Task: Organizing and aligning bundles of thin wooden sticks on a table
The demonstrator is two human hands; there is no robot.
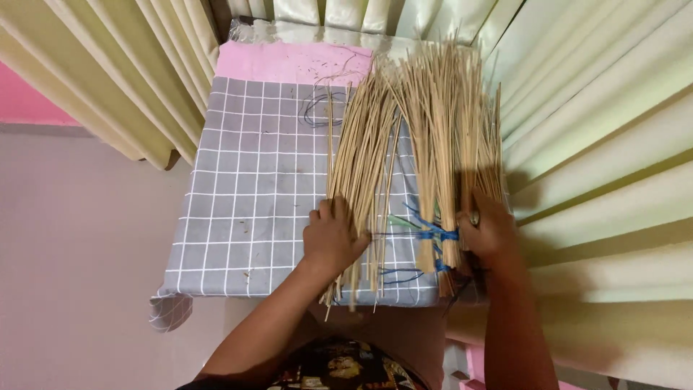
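On the worktop (238, 217), which is covered by a grey cloth checked with white lines, the following are seen from the head view.

Loose sticks (361, 159): a pale tan sheaf of thin straight sticks, laid lengthwise on the worktop's middle, fanned out at the far end, the near ends overhanging the worktop's near edge.

Left hand (333, 238): laid palm down on the near part of the loose sticks, fingers (328, 211) curled narrowly over them and pressing them to the cloth; whether any stick is gripped cannot be told.

Tied bundle (451, 123): a thicker sheaf of the same sticks, lying on the worktop's right side, just beside the loose sticks and touching them at the far end.

Blue cord (437, 235): wound round the tied bundle near its near end, with loose tails trailing toward the worktop's near edge.

Right hand (489, 231): closed round the tied bundle at the cord, at the worktop's right edge; slightly blurred.

Dark thread (317, 108): a thin looped strand lying on the cloth at the worktop's far part, left of the sticks.

Pink cloth (289, 61): a strip at the worktop's far end.

Cream curtains (599, 144): hung in folds to the right of, left of and behind the worktop.
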